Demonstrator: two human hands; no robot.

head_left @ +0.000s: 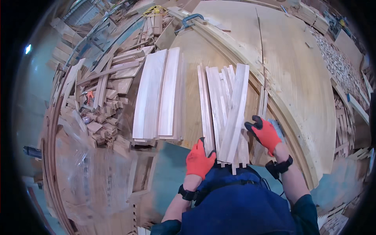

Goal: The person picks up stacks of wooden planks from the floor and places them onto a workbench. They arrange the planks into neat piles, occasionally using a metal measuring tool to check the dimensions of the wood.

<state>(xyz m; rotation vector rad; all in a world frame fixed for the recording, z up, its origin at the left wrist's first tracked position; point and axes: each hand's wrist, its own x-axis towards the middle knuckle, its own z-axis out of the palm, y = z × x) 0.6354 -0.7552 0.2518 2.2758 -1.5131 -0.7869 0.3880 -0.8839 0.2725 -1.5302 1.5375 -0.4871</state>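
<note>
In front of my body lies a loose bundle of narrow pale wooden strips, with their near ends uneven. One wider wooden strip rests slantwise on top of them. My left hand, in a red glove with dark fingertips, is at the bundle's near left corner, thumb and forefinger spread. To the right of the top strip is my right hand, gloved alike, its fingers apart and pointing at the strip's edge. Whether either hand touches the wood is hard to tell. Both wrists wear black bands.
Two neat stacks of wider boards stand left of the bundle. Further left is a jumbled heap of offcuts. A long wooden rail crosses the bench to the right, with a blue clamp at its far end. A large plywood sheet lies beyond.
</note>
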